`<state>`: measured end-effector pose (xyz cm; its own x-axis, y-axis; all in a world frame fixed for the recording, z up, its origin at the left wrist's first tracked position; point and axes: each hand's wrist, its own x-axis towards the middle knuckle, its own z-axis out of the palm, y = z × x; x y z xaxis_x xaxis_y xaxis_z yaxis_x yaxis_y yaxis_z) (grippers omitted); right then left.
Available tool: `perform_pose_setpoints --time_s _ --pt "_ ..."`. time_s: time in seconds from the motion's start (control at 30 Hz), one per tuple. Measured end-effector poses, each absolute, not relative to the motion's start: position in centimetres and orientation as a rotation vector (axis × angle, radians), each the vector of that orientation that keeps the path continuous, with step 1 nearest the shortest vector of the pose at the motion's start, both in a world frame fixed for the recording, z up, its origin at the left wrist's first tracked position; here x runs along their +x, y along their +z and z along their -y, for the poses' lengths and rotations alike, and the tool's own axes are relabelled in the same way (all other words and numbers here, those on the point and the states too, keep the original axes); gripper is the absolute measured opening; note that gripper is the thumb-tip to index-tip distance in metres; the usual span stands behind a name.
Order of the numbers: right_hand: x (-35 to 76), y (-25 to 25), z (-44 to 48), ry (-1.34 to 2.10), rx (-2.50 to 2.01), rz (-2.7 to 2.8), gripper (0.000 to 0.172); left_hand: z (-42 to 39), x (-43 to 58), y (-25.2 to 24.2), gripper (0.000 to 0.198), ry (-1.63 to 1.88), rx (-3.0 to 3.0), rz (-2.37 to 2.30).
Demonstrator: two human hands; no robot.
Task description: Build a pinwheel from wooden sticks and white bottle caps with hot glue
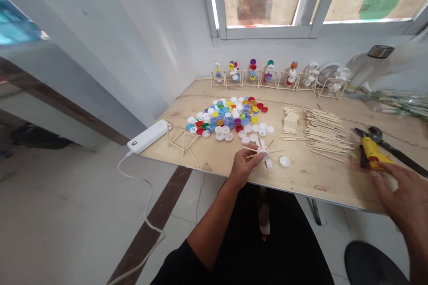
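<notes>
My left hand (245,164) is closed on a pinwheel (263,153) of white bottle caps with thin wooden sticks spreading out from its middle. Just right of it a single white cap (285,161) lies on the tabletop. At the right, my right hand (399,193) has its fingers apart, with fingertips at the near end of a yellow glue gun (371,149). The glue gun lies on its side beside a black-handled tool (397,153). A pile of coloured bottle caps (230,116) spreads beyond my left hand.
Bundles of sticks (326,133) and shorter sticks (290,121) lie mid-table. Along the wall stand several stick frames with cap wheels (253,73), a small fan (329,73) and a bottle (368,69). A stick frame (183,142) and white power bank (150,136) sit at left.
</notes>
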<state>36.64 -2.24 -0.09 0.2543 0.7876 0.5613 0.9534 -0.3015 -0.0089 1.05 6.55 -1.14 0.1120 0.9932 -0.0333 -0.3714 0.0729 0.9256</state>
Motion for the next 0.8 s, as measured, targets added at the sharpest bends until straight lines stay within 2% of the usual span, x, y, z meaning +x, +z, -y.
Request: perform_pose_setpoints --time_s 0.33,0.53,0.8 --pt "39.7 -0.9 1.5 -0.721 -2.182 1.64 0.039 -6.5 1.0 -1.2 0.032 1.254 0.914 -0.859" --pt "42.4 -1.3 0.7 -0.686 -2.33 1.635 0.042 -6.5 1.0 -1.2 0.028 1.256 0.93 -0.847" --pt "42.1 0.2 0.0 -0.565 -2.481 1.804 0.054 -6.5 1.0 -1.4 0.029 1.261 0.93 -0.841"
